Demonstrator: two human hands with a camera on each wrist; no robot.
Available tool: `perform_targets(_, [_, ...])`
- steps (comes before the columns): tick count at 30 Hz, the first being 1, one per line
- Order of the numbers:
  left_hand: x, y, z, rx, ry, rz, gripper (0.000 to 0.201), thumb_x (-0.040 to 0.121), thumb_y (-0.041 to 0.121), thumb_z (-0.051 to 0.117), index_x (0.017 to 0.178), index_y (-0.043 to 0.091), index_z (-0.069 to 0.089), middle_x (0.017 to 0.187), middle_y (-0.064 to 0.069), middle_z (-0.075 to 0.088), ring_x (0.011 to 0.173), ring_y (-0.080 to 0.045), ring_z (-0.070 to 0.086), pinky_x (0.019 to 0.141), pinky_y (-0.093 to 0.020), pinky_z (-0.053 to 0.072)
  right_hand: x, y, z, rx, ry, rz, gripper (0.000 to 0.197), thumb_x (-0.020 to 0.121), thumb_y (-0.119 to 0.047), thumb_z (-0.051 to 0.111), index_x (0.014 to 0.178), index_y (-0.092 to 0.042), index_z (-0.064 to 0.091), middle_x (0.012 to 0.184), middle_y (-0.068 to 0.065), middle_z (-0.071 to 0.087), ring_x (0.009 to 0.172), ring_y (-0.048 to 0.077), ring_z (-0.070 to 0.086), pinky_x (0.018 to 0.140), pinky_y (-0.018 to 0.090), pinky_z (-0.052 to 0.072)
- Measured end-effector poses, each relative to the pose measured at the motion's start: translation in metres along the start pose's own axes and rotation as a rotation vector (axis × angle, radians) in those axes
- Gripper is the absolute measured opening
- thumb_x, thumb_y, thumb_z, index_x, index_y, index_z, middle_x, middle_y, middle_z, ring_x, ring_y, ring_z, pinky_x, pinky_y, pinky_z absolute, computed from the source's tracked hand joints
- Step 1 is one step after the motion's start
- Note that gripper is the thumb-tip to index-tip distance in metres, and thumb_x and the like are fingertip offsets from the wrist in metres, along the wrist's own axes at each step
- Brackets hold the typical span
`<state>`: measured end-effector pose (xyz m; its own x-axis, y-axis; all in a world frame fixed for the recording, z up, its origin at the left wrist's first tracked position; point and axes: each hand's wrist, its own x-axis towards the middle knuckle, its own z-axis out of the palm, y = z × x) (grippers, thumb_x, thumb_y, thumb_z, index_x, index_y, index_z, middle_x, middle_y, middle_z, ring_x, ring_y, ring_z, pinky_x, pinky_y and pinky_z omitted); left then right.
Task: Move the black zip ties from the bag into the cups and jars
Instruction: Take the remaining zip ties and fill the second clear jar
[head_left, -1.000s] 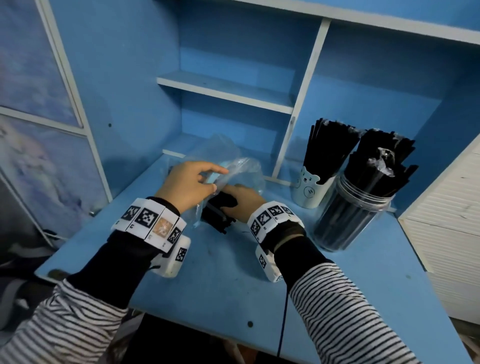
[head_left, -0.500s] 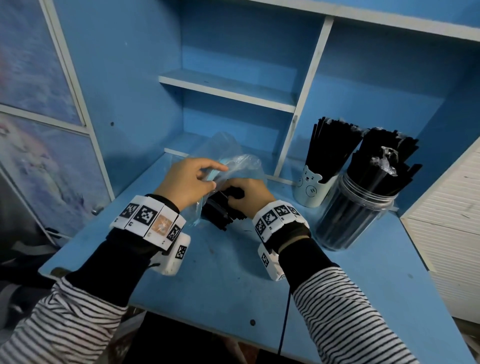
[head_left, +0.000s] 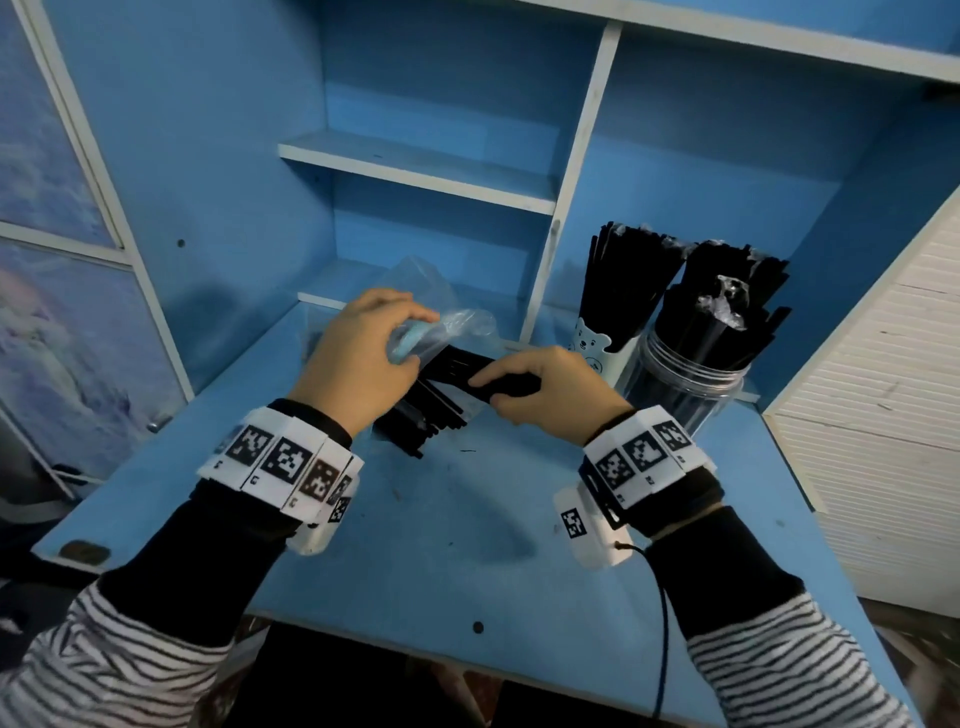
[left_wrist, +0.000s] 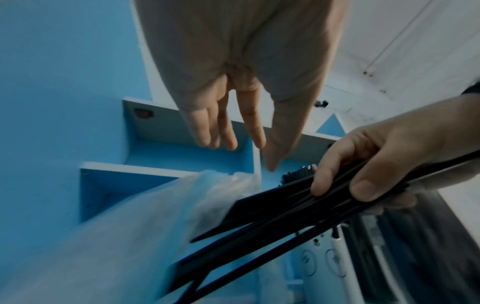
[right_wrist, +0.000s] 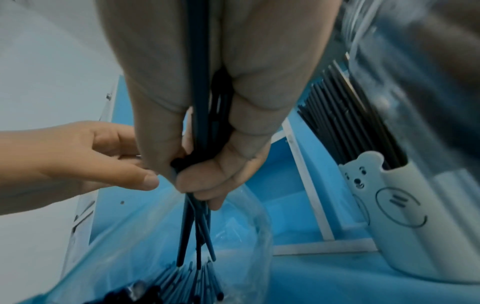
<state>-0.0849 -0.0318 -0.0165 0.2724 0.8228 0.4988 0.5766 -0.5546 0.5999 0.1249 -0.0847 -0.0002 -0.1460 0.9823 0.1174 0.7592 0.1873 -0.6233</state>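
We sit in what looks like a home room: a blue table (head_left: 426, 545) with built-in shelves (head_left: 415, 171), and a white louvred cabinet (head_left: 872, 415) on the right.

right hand (head_left: 545, 395) grip clenched, left hand (head_left: 358, 353) fingers loosely extended
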Motion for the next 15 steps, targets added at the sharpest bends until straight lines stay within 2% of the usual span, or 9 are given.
perform_targets(2, [-0.001,0.019,0.004,0.009,0.0,0.101,0.048,0.075,0.002,0.072,0.118,0.023,0.065,0.131,0.004,0.052,0.119,-0.005,0.048,0.094,0.005,0.019,-0.011,-0.004,-0.011,-0.002,-0.012,0.006,0.028,0.083,-0.01,0.066,0.102,-0.028,0.075,0.068,-0.017,0.062,0.055,0.0,0.057,0.061,0.012,0.049])
perform_targets(4, [-0.003,0.038,0.011,0.0,-0.132,0.188,0.056,0.073,0.01,0.077,0.125,0.024,0.061,0.133,0.007,0.053,0.12,-0.004,0.047,0.097,0.003,0.02,-0.021,-0.007,-0.021,-0.012,-0.029,0.016,0.029,0.082,-0.01,0.066,0.101,-0.03,0.075,0.065,-0.016,0.062,0.057,0.005,0.059,0.06,0.014,0.05])
perform_targets(6, [-0.003,0.051,0.022,0.017,-0.289,0.24,0.067,0.07,0.016,0.079,0.131,0.027,0.055,0.132,0.009,0.055,0.119,-0.006,0.05,0.099,-0.01,0.031,-0.031,-0.009,-0.029,-0.028,-0.045,0.012,0.031,0.08,-0.008,0.066,0.1,-0.029,0.075,0.067,-0.015,0.063,0.055,0.001,0.057,0.058,0.008,0.045])
perform_targets(8, [0.001,0.057,0.037,0.041,-0.41,0.25,0.069,0.067,0.019,0.079,0.13,0.03,0.053,0.13,0.011,0.057,0.114,-0.006,0.052,0.096,-0.022,0.04,-0.04,-0.012,-0.036,-0.069,-0.06,-0.02,0.031,0.078,-0.009,0.067,0.1,-0.028,0.075,0.077,-0.012,0.066,0.057,-0.005,0.055,0.06,0.005,0.04])
perform_targets(9, [0.003,0.059,0.045,0.046,-0.454,0.249,0.065,0.066,0.019,0.078,0.125,0.031,0.055,0.126,0.013,0.058,0.111,-0.006,0.054,0.093,-0.023,0.042,-0.045,-0.014,-0.04,-0.096,-0.072,-0.033,0.031,0.078,-0.009,0.068,0.101,-0.029,0.075,0.082,-0.012,0.066,0.06,-0.008,0.055,0.061,0.004,0.039])
perform_targets(11, [0.009,0.061,0.058,0.076,-0.503,0.243,0.046,0.067,0.019,0.076,0.109,0.029,0.061,0.106,0.014,0.062,0.098,-0.007,0.056,0.082,-0.022,0.043,-0.054,-0.014,-0.047,-0.139,-0.098,-0.026,0.031,0.079,-0.011,0.067,0.101,-0.032,0.074,0.085,-0.016,0.066,0.065,-0.013,0.054,0.063,0.003,0.039])
perform_targets(13, [0.013,0.065,0.067,0.089,-0.471,0.239,0.021,0.07,0.02,0.075,0.088,0.025,0.064,0.083,0.01,0.063,0.082,-0.013,0.058,0.069,-0.025,0.042,-0.061,-0.014,-0.054,-0.16,-0.096,-0.007,0.032,0.08,-0.013,0.067,0.102,-0.035,0.074,0.085,-0.014,0.068,0.063,-0.01,0.056,0.061,0.004,0.04])
perform_targets(15, [0.013,0.069,0.073,0.047,-0.427,0.206,0.01,0.074,0.021,0.073,0.08,0.017,0.066,0.074,0.003,0.065,0.073,-0.014,0.06,0.063,-0.027,0.042,-0.067,-0.014,-0.062,-0.14,-0.056,-0.008,0.034,0.082,-0.014,0.068,0.106,-0.036,0.073,0.086,-0.014,0.069,0.061,-0.009,0.056,0.06,0.004,0.04])
